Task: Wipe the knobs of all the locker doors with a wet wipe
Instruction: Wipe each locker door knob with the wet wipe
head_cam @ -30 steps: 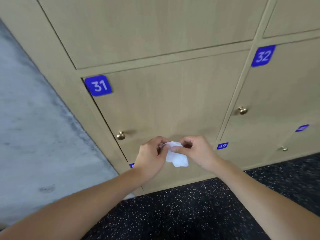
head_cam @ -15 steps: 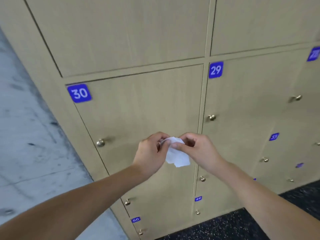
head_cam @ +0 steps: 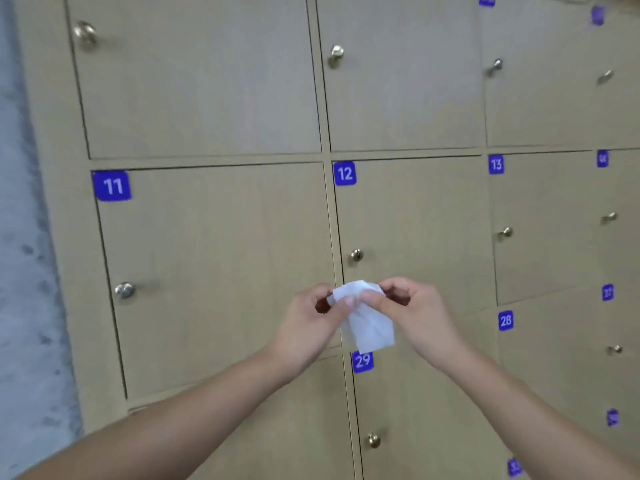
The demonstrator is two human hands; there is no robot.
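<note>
The left hand (head_cam: 313, 322) and right hand (head_cam: 414, 311) both pinch the top of a white wet wipe (head_cam: 367, 320), which hangs between them in front of the lockers. Just above it sits the knob of door 12 (head_cam: 356, 255); the knob of door 11 (head_cam: 124, 290) lies well off to the left.
</note>
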